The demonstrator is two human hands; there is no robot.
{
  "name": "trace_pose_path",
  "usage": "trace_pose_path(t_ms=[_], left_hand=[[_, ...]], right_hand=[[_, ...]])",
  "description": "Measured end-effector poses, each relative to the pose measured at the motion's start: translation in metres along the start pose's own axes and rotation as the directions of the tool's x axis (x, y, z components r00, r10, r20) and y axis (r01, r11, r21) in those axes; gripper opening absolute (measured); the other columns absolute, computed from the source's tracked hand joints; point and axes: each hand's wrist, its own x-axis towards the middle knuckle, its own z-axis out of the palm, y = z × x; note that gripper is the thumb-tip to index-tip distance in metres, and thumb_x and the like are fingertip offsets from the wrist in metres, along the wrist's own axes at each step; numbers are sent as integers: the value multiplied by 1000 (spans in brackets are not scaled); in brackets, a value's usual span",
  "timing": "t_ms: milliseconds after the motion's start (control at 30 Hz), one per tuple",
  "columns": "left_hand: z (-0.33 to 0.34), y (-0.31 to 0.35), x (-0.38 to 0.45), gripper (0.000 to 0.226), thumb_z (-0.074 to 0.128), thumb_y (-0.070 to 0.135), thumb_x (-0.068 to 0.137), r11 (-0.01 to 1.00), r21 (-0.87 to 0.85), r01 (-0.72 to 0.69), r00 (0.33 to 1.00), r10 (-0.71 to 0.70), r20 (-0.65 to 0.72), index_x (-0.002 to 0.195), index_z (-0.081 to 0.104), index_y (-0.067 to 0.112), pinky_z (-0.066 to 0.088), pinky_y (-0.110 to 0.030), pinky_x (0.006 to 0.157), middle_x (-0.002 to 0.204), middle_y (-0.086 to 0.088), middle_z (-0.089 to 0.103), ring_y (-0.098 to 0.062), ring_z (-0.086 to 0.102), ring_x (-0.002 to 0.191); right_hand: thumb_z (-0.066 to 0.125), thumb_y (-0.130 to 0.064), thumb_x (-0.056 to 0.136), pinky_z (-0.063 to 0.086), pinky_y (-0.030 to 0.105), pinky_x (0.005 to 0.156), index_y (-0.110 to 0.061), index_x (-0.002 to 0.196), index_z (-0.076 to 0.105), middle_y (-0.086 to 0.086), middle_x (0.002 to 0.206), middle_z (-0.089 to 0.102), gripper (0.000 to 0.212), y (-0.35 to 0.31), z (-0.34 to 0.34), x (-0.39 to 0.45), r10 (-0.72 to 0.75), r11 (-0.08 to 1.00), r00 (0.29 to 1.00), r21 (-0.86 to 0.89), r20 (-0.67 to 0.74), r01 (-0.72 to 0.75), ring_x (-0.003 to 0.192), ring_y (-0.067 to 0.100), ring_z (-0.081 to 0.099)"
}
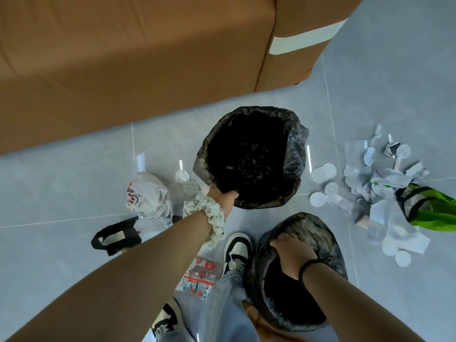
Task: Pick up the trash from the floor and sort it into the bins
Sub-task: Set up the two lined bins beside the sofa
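Head view, speaker one: Two round bins lined with black plastic bags stand on the grey tiled floor (370, 70). The left hand (222, 195) grips the near rim of the farther bin (251, 156); the right hand (293, 250) curls over the rim of the nearer bin (296, 272), beside a black-and-white shoe (237, 250).

Speaker two: Why hold both?

Speaker one: Likely to set them within reach of the trash. White paper discs and crumpled wrappers (380, 183) lie right, a crushed plastic bottle (199, 275) near the feet, a white printed bag (148, 198) left. Nothing is sorted yet.
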Motion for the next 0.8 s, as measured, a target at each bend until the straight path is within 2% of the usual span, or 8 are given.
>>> trace_pose_path(t_ms=[100,233,333,433,567,633,700,800], left_hand=[[1,20,4,55,65,20,79,1000,6,-17,997,16,76,129,48,4,43,-45,102,130,-20,54,-35,53,120],[11,19,36,98,67,46,47,1000,21,8,979,-12,205,138,41,19,40,-43,106,136,-4,51,-23,50,123],[7,37,10,74,65,37,60,1000,4,15,975,-16,224,129,47,17,41,-44,105,128,-2,54,-21,51,120],[0,34,5,21,62,19,83,1000,-20,14,978,-9,210,101,52,21,41,-42,103,107,-4,57,-23,53,109],[-20,17,15,44,54,10,90,988,-128,81,985,-59,165,133,44,12,44,-41,98,122,-14,55,-30,55,112],[-34,5,21,17,48,8,93,957,-247,154,981,-119,152,106,52,19,47,-35,79,98,-9,55,-22,55,87],[-47,-9,25,23,44,5,95,910,-350,222,972,-177,157,80,45,22,37,-26,60,76,-2,48,-14,47,68],[-68,-24,26,28,40,5,97,869,-421,262,964,-218,150,74,44,20,37,-26,63,75,0,49,-12,49,68]], right_hand=[[43,-9,93,30,39,108,-21,138,41,6,137,44,47,8,-2,5,-13,997,1000,-72,13,14,128,28,40],[37,-10,96,45,36,87,-14,122,52,8,125,54,30,18,-9,13,-35,987,999,-156,20,38,114,29,54],[37,-13,97,47,35,81,-16,115,55,5,119,58,26,25,-17,22,-30,992,998,-125,-56,22,109,26,57],[42,-12,92,51,34,78,-18,104,57,4,109,62,20,34,-38,34,40,999,969,-8,-244,-43,99,26,61],[40,-7,91,46,32,64,-15,98,57,8,94,63,20,39,-80,50,98,993,936,88,-339,-72,82,30,60],[40,-7,91,45,33,66,-16,92,55,9,86,60,17,37,-96,58,128,986,938,146,-323,-85,80,30,59],[41,-8,90,47,35,71,-15,91,55,11,88,59,15,34,-109,65,215,954,920,273,-328,-125,87,33,60],[41,-7,91,49,40,81,-8,101,57,16,104,62,19,26,-126,77,333,893,890,407,-312,-192,97,36,59]])
